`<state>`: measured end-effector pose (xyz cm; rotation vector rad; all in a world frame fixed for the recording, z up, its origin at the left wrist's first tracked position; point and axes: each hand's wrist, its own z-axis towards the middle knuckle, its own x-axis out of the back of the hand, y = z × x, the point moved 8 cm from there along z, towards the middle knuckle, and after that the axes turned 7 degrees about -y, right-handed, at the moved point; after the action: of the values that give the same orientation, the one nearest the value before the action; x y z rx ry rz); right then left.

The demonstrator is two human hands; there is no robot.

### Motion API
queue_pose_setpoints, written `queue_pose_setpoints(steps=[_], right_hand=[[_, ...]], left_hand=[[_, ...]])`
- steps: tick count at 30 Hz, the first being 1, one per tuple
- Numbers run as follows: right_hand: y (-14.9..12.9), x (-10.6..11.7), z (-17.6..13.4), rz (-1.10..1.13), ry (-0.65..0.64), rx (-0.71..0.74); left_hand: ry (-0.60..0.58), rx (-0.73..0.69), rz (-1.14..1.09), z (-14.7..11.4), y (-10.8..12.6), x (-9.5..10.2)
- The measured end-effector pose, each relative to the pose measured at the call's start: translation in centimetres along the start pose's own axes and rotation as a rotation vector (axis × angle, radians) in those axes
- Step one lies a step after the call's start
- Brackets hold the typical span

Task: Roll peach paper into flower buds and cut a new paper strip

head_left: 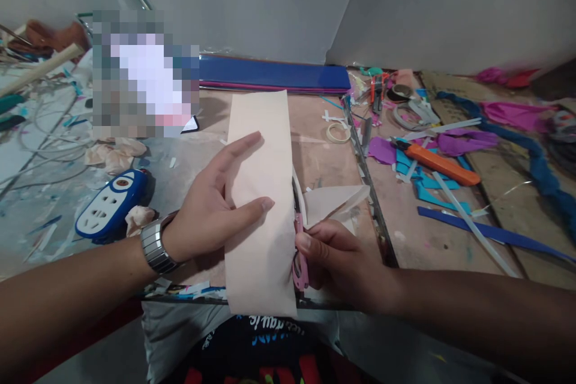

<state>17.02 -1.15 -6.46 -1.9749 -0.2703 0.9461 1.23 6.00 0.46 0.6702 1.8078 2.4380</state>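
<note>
A long cream strip of paper-like or thin cloth-like material (260, 258) lies lengthwise before me, its near end hanging over the table's front edge. My left hand (220, 192), with a metal watch on the wrist, rests on it, thumb and forefinger spread apart. Along the strip's right edge, my right hand (337, 255) grips a pair of pink-handled scissors (300, 273). Their dark blades point away from me and are partly hidden by the strip's edge. A narrow trimmed sliver curls beside the blades, and a loose cream offcut (335, 201) lies just beyond my right hand.
A blue-and-white power strip (110, 204) sits at left near crumpled scraps. Long blue sheets (274, 74) lie along the wall. At right are an orange utility knife (441, 163), a tape roll (337, 132), a clear glue stick (474, 222) and coloured scraps. A blurred patch covers the upper left.
</note>
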Motion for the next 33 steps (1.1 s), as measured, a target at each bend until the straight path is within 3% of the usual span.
queue_pose_setpoints(steps=[13, 20, 26, 30, 33], right_hand=[[0.9, 0.2, -0.3, 0.108, 0.061, -0.045], [-0.9, 0.1, -0.4, -0.025, 0.126, 0.121], [-1.3, 0.2, -0.5, -0.197, 0.163, 0.052], [-2.1, 0.3, 0.1, -0.188, 0.230, 0.026], [-4.1, 0.3, 0.6, -0.350, 0.279, 0.093]], left_hand=[[-0.065, 0.069, 0.025, 0.1, 0.4, -0.2], [-0.019, 0.008, -0.012, -0.5, 1.2, 0.4], [0.058, -0.046, 0.090, -0.4, 1.5, 1.8], [0.105, 0.024, 0.042, 0.9, -0.1, 2.2], [0.153, 0.102, -0.001, 1.5, -1.8, 2.6]])
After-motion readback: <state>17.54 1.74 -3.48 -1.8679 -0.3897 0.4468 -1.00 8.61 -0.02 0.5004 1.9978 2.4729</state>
